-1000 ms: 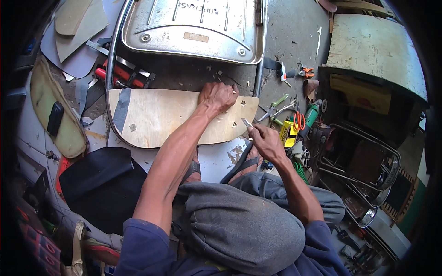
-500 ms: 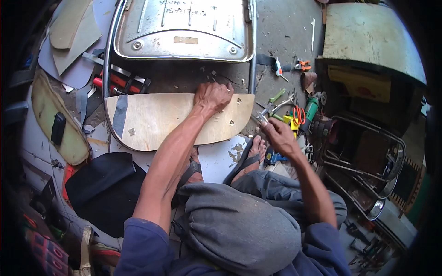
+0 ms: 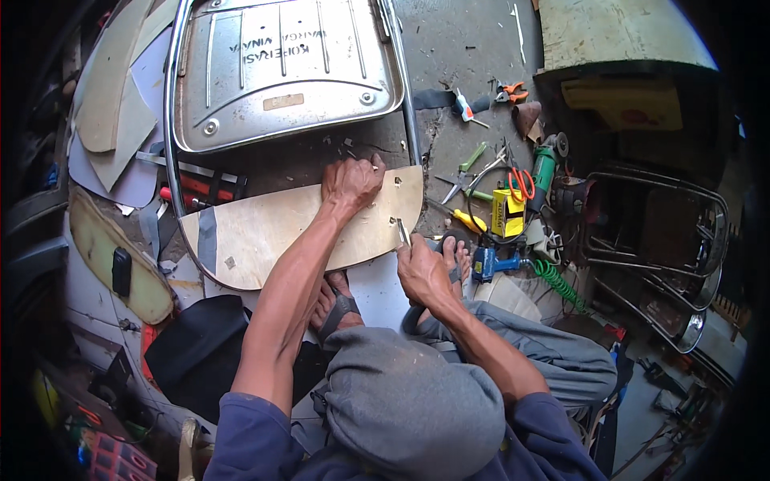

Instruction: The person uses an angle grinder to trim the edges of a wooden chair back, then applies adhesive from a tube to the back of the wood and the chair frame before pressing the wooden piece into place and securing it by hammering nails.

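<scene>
A pale plywood board (image 3: 301,232) with a rounded near edge lies inside the bent metal tube (image 3: 171,132) of a chair frame. My left hand (image 3: 353,183) is closed over the board's far edge, its fingertips hidden. My right hand (image 3: 425,271) is closed round a slim metal tool (image 3: 403,232), whose tip is by a hole near the board's right end; its kind is unclear. A strip of grey tape (image 3: 207,227) crosses the board's left end. Beyond it is the metal chair panel (image 3: 281,72).
On the right lie green-handled pliers (image 3: 461,178), a yellow-handled tool (image 3: 468,218), a yellow box (image 3: 507,212), red-handled scissors (image 3: 523,184), a green angle grinder (image 3: 545,170) and a blue tool (image 3: 486,263). Black sheet material (image 3: 192,341) and a foam-like pad (image 3: 112,256) are left.
My right hand has brought the metal tool leftward, from beside the frame to the board's right end. My left hand stays at the board's far edge. The whole view has shifted.
</scene>
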Available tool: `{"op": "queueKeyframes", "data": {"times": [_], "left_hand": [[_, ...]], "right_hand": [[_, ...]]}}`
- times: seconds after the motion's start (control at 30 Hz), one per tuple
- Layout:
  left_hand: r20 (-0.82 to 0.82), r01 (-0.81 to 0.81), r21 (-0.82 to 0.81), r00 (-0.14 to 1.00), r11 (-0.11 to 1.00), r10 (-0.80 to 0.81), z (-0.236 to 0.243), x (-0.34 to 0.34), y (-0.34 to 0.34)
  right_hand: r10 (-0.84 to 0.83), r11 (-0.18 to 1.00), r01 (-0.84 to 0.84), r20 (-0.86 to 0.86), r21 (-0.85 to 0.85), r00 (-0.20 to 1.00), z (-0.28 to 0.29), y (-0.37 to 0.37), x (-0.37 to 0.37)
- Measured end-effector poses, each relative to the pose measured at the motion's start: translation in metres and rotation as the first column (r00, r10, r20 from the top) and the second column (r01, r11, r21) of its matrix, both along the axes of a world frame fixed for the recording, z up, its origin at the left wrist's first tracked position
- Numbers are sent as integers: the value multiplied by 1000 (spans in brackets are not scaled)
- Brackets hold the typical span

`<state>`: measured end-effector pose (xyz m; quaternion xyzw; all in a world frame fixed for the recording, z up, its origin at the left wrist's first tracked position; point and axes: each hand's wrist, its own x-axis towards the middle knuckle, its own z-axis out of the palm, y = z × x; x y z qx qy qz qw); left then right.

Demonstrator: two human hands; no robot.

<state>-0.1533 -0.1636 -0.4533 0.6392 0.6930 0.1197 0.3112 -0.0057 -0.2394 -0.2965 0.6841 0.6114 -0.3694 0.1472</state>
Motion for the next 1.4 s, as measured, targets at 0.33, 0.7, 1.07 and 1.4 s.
{"op": "queueKeyframes", "data": {"times": [0.33, 0.7, 1.07, 1.4], "left_hand": [[-112, 176, -31, 978, 984, -178, -9, 0, 1], [-16, 116, 11, 993, 993, -116, -6, -1, -3], [173, -121, 6, 978, 993, 118, 7, -3, 0], [188, -146, -66, 970, 987, 156, 22, -4, -1]], "right_hand": [[-156, 988, 156, -10, 5, 988, -25, -9, -18], [-470, 874, 460, -29, -158, 882, -9, -1, -48], [-534, 841, 517, -96, -160, 840, -23, -10, -47], [-474, 862, 469, 27, -193, 880, -12, -1, -62]]}}
